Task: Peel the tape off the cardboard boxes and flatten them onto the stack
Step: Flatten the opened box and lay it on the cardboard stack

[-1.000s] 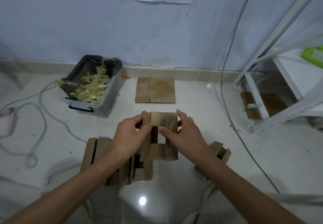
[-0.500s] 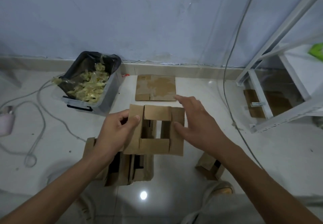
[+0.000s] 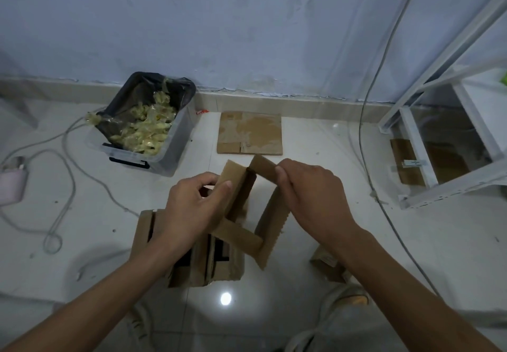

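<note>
Both hands hold a small brown cardboard box (image 3: 267, 222), opened out and skewed, above the floor. My left hand (image 3: 192, 209) grips its left flap with thumb on top. My right hand (image 3: 310, 195) pinches the upper right flap. Below them stand several small cardboard boxes (image 3: 203, 263) side by side on the floor. Another small box (image 3: 327, 262) lies to the right, partly hidden by my right forearm. A flattened cardboard stack (image 3: 249, 133) lies on the floor near the wall.
A clear plastic bin (image 3: 153, 143) lined with a black bag and filled with crumpled tape stands at the left. White cables (image 3: 65, 156) trail over the floor on the left. A white metal shelf frame (image 3: 444, 143) stands at the right, a cable (image 3: 370, 99) beside it.
The held box has been pulled from a flat-faced shape into a skewed, collapsing one. My right hand went from resting open on its side to pinching the upper flap.
</note>
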Demonstrator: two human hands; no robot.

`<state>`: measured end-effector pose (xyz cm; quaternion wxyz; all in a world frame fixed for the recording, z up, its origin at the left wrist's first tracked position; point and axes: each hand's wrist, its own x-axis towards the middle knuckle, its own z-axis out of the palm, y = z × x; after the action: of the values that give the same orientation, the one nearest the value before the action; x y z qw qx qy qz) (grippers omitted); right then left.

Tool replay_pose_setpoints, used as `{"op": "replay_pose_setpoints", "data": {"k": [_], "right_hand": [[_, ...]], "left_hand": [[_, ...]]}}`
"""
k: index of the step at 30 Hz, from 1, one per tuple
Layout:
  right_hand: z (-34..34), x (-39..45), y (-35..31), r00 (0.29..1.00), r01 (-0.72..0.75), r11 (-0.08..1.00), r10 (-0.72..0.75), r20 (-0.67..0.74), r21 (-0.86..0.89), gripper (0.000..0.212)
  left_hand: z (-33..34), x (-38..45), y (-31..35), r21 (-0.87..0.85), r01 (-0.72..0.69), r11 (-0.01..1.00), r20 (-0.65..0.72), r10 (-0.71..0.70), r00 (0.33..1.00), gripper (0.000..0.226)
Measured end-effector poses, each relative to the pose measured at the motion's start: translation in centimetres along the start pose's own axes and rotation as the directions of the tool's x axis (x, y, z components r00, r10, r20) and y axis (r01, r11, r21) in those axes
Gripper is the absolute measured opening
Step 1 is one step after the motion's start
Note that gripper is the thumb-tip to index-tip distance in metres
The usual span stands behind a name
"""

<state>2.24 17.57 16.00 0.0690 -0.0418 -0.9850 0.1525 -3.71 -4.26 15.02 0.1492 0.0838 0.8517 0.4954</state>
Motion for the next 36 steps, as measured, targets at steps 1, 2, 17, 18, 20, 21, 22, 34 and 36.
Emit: {"op": "replay_pose_setpoints", "data": {"k": [1, 2, 17, 18, 20, 21, 22, 34, 36], "right_hand": [[0.2, 0.1, 0.2, 0.999, -0.02, 0.997, 0.023, -0.032, 0.069, 0.033], [0.3, 0.2, 0.3, 0.997, -0.033, 0.992, 0.042, -0.069, 0.12, 0.035], [-0.4, 0.6, 1.6, 0.783, -0.553, 0.333, 0.522, 0.339, 0.764, 0.038], [-0.8, 0.8, 2.0, 0.716, -0.622, 0.174, 0.52, 0.465, 0.764, 0.046], [-0.9, 0.7, 3.5, 0.648, -0.699, 0.029, 0.449, 0.615, 0.715, 0.064], [-0.8, 0.6, 4.1, 0.653, -0.709, 0.0, 0.378, 0.657, 0.705, 0.069], [-0.5, 0.5, 4.5, 0.67, -0.71, -0.005, 0.303, 0.678, 0.704, 0.068], [4.3, 1.2, 4.1, 0.773, -0.592, 0.158, 0.389, 0.501, 0.79, 0.052], [5.6, 2.6, 5.0, 0.721, -0.63, 0.207, 0.516, 0.463, 0.749, 0.055]], "left_hand": [[0.0, 0.0, 0.0, 0.03, 0.031, 0.999, -0.028, -0.03, 0.999, 0.013], [0.1, 0.0, -0.2, 0.059, 0.068, 0.996, -0.047, -0.065, 0.997, 0.016], [0.0, 0.4, -1.2, 0.052, 0.042, 0.998, -0.081, -0.037, 0.996, 0.049], [0.0, 0.3, -1.1, 0.085, -0.049, 0.995, -0.086, 0.057, 0.995, 0.052], [0.0, 0.3, -1.2, 0.127, -0.186, 0.974, -0.073, 0.196, 0.978, 0.061], [0.0, 0.2, -1.0, 0.16, -0.237, 0.958, -0.067, 0.25, 0.966, 0.063], [0.0, 0.1, -0.9, 0.156, -0.271, 0.95, -0.063, 0.283, 0.957, 0.062], [0.1, 4.0, -2.5, -0.219, 0.304, 0.927, 0.263, -0.244, 0.933, 0.032], [1.5, 6.7, -3.8, -0.177, 0.305, 0.936, 0.217, -0.265, 0.939, 0.026]]}}
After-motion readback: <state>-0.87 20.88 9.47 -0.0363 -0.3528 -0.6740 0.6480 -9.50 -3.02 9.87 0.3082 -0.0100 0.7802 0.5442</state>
